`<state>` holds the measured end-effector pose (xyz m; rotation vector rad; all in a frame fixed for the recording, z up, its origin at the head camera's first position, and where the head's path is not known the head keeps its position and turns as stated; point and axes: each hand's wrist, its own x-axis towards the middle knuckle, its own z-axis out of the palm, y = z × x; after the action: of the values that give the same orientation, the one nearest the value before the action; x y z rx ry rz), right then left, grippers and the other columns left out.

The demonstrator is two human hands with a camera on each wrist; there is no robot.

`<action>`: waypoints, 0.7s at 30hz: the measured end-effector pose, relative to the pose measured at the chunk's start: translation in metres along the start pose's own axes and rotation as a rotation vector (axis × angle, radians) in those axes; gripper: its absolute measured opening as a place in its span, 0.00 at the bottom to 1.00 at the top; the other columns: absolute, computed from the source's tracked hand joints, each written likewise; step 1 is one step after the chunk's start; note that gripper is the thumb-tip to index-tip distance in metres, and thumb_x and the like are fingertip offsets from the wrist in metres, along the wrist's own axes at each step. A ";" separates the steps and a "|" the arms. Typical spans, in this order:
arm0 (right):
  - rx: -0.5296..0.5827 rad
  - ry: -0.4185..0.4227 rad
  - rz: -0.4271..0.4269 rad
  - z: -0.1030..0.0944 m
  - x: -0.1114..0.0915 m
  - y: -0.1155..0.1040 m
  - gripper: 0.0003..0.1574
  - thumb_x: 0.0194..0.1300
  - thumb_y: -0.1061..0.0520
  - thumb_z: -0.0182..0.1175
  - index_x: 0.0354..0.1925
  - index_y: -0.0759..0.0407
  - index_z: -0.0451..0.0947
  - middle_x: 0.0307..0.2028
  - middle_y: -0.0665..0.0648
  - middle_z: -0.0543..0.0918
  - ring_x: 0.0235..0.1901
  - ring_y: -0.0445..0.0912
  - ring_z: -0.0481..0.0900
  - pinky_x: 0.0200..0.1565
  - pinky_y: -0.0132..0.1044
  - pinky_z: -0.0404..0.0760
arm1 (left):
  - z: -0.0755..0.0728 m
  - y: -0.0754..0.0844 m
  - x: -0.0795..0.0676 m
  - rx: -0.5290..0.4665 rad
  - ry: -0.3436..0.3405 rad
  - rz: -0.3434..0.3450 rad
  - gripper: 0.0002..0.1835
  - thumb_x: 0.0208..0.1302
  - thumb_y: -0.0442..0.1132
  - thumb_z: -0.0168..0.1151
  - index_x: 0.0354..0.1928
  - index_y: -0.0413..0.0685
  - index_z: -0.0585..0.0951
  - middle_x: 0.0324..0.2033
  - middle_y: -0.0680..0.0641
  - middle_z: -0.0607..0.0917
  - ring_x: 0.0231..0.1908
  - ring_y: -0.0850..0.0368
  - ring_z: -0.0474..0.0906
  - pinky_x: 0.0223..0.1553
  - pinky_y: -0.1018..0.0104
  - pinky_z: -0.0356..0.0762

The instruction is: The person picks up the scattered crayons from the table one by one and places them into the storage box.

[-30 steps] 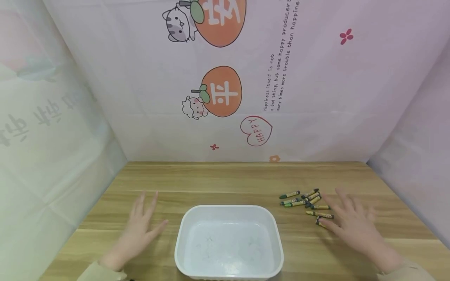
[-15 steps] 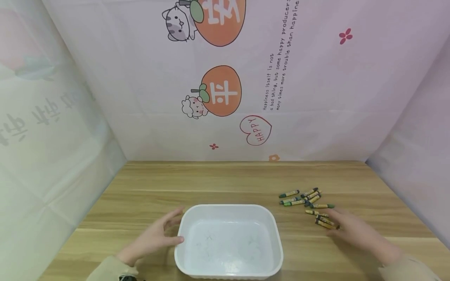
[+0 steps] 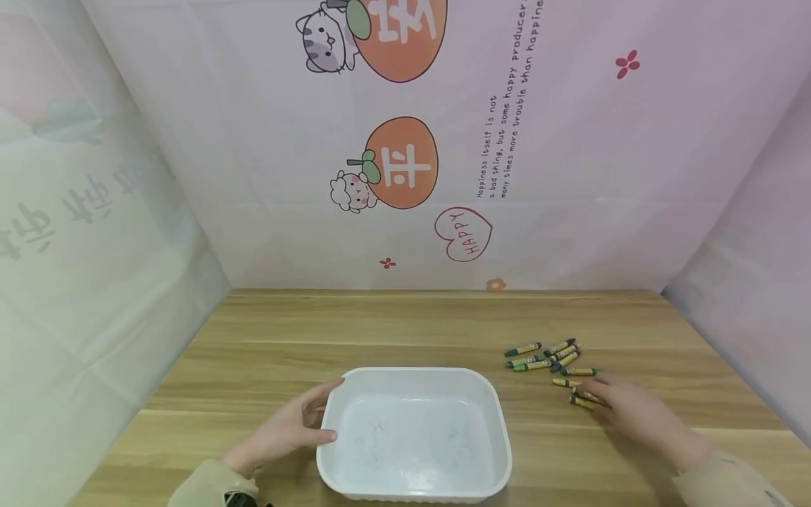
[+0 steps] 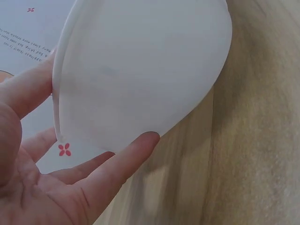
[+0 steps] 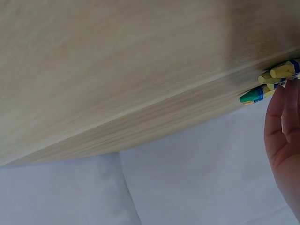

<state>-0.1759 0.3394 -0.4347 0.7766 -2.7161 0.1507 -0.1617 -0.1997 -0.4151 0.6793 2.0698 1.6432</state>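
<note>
My left hand [image 3: 288, 431] holds the left side of a white rectangular plastic tray [image 3: 413, 496], thumb at the rim and index finger near the far left corner. Its fingers spread along the tray's wall in the left wrist view. To the right, my right hand [image 3: 636, 417] pinches yellow-wrapped crayons [image 3: 581, 402] low against the table; its fingers partly cover them. Just beyond its fingertips lies a green-tipped crayon [image 5: 251, 96]. Several more green and dark crayons [image 3: 532, 365] lie in a loose cluster farther back.
A wooden table [image 3: 355, 324] carries everything. White printed cloth [image 3: 557, 232] hangs behind it and along both sides. A dark watch [image 3: 239, 499] shows at the left sleeve.
My left hand has moved right from the bare table to the tray's rim. The right hand has come down on the near crayons, its fingers closing and drawing them together.
</note>
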 end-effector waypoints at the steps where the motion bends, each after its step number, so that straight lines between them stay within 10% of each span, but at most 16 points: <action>1: -0.015 0.012 -0.009 0.001 0.000 0.000 0.25 0.39 0.66 0.73 0.40 0.55 0.81 0.36 0.51 0.81 0.31 0.47 0.81 0.32 0.41 0.83 | 0.000 0.000 0.000 -0.009 -0.003 -0.007 0.45 0.60 0.32 0.63 0.71 0.30 0.46 0.62 0.20 0.61 0.58 0.26 0.66 0.46 0.64 0.81; 15: 0.002 -0.021 -0.046 -0.003 0.002 -0.001 0.21 0.42 0.67 0.70 0.38 0.52 0.81 0.36 0.48 0.80 0.32 0.45 0.81 0.32 0.38 0.83 | 0.000 0.000 -0.001 -0.044 -0.002 -0.026 0.45 0.60 0.31 0.62 0.72 0.32 0.44 0.62 0.19 0.59 0.58 0.26 0.66 0.45 0.56 0.82; 21: 0.231 -0.161 0.008 -0.011 0.008 0.001 0.17 0.48 0.68 0.64 0.37 0.52 0.79 0.30 0.41 0.77 0.29 0.32 0.72 0.29 0.32 0.77 | 0.002 0.001 -0.001 -0.055 0.005 -0.032 0.46 0.60 0.31 0.62 0.72 0.33 0.45 0.62 0.19 0.59 0.59 0.26 0.65 0.47 0.55 0.82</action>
<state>-0.1800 0.3378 -0.4221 0.8748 -2.8883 0.4286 -0.1596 -0.1990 -0.4147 0.6207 2.0209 1.6794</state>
